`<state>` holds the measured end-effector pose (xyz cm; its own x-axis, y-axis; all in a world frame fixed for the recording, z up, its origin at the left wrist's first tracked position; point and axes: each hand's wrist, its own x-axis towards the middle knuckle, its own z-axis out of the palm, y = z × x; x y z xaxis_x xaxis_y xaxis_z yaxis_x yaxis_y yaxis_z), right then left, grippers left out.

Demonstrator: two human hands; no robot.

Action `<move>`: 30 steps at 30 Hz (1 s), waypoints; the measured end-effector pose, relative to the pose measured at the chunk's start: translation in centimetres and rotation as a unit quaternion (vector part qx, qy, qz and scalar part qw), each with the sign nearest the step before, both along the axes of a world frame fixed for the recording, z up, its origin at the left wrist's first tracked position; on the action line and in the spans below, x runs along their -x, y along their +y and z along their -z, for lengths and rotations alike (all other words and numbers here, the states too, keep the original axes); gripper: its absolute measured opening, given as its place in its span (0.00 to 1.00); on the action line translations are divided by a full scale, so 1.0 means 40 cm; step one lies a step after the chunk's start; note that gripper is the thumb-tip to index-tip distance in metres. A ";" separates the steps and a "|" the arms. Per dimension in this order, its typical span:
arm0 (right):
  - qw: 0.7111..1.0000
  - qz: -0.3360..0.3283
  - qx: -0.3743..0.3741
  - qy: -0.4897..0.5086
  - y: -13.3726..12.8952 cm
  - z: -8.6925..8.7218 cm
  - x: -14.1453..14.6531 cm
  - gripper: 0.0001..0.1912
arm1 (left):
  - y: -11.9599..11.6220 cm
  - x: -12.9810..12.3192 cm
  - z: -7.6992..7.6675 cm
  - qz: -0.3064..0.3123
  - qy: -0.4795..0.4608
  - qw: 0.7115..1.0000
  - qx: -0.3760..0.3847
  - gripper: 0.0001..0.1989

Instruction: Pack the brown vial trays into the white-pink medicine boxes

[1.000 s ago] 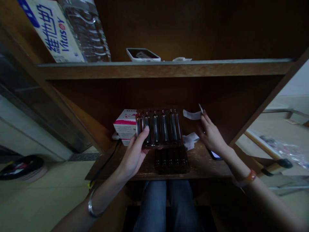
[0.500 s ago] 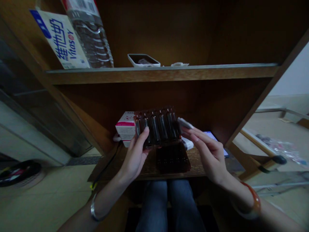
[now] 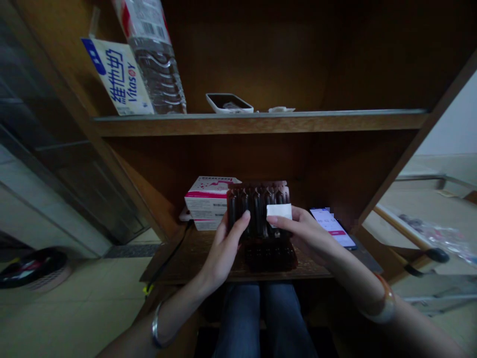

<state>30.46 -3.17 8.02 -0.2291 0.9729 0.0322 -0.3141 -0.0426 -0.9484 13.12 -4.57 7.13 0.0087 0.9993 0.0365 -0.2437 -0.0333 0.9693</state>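
Observation:
A dark brown plastic tray of slim vials (image 3: 257, 209) is held upright above the wooden surface. My left hand (image 3: 225, 248) grips its left side, thumb across the front. On the right side, my right hand (image 3: 303, 229) pinches a small white piece (image 3: 278, 212) against the tray's front; what its other fingers touch behind is hidden. Below, a second dark tray (image 3: 270, 256) lies on the lower shelf. White and pink boxes (image 3: 208, 201) are stacked behind my left hand.
A lit phone (image 3: 331, 227) lies on the lower shelf (image 3: 201, 256) at right. On the upper shelf (image 3: 261, 124) stand a Vitasoy carton (image 3: 122, 82) and a water bottle (image 3: 158, 74), with a white-edged case (image 3: 229, 103). A bin (image 3: 37, 268) stands at left.
My right hand has moved left and brought the white piece onto the tray's front. The tray is more level and slightly lower, and the phone is more exposed. The view has shifted.

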 end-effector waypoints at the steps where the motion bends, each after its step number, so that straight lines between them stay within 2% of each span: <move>1: 1.000 -0.004 0.006 -0.003 0.004 0.003 -0.003 0.18 | 0.000 0.001 0.006 0.004 0.023 1.000 -0.019 0.25; 6: 1.000 -0.015 0.014 -0.002 0.017 0.013 -0.014 0.17 | -0.012 -0.007 -0.005 0.042 0.163 0.984 -0.065 0.28; 9: 0.999 0.017 0.024 0.017 0.019 0.010 -0.021 0.18 | -0.003 0.007 -0.029 0.088 0.288 0.944 -0.136 0.31; 11: 0.999 0.034 0.034 0.016 0.021 0.007 -0.031 0.19 | 0.026 0.036 -0.053 0.139 0.390 0.883 -0.223 0.33; 13: 0.998 0.025 0.047 0.034 0.024 0.006 -0.045 0.19 | 0.075 0.075 -0.086 0.188 0.492 0.801 -0.284 0.36; 16: 0.992 0.009 0.078 0.099 0.030 0.007 -0.072 0.19 | 0.180 0.133 -0.144 0.168 0.600 0.715 -0.318 0.38; 18: 0.985 0.015 0.107 0.131 0.034 0.006 -0.089 0.19 | 0.259 0.165 -0.173 0.141 0.663 0.662 -0.319 0.45; 21: 0.977 0.024 0.152 0.148 0.037 0.000 -0.107 0.18 | 0.366 0.197 -0.187 0.177 0.740 0.597 -0.255 0.54; 24: 0.974 0.017 0.169 0.151 0.036 -0.005 -0.117 0.18 | 0.428 0.209 -0.175 0.229 0.758 0.575 -0.206 0.56; 26: 0.974 0.014 0.173 0.149 0.036 -0.004 -0.123 0.17 | 0.436 0.205 -0.165 0.239 0.753 0.574 -0.214 0.51; 30: 0.979 0.030 0.160 0.121 0.041 0.003 -0.135 0.15 | 0.373 0.177 -0.159 0.161 0.763 0.568 -0.263 0.49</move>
<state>35.85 -1.54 7.92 -0.1953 0.9534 -0.2299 -0.5395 -0.3002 -0.7867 6.04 10.34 13.50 0.6104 0.7914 0.0343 0.7915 -0.6077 -0.0648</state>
